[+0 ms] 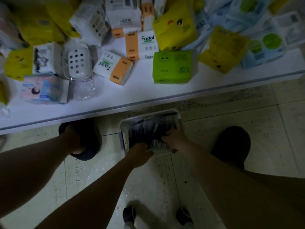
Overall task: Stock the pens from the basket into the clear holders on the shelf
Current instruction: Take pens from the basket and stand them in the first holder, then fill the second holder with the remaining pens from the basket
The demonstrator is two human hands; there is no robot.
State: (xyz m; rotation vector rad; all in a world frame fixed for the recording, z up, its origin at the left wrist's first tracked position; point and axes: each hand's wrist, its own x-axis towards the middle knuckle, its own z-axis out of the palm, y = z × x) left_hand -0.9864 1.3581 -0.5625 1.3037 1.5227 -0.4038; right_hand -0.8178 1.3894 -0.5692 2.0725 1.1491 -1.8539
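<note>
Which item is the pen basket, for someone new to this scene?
Find the white shelf crossing the picture; on the speckled floor just below its edge sits a pale basket with holed sides. Unlike the bright tissue packs above, it holds dark pens, gripped by the left hand and right hand.

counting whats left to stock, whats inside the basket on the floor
Dark pens lying side by side fill the basket. The left hand and right hand grip them, covering the near end; what lies beneath is hidden.
</note>
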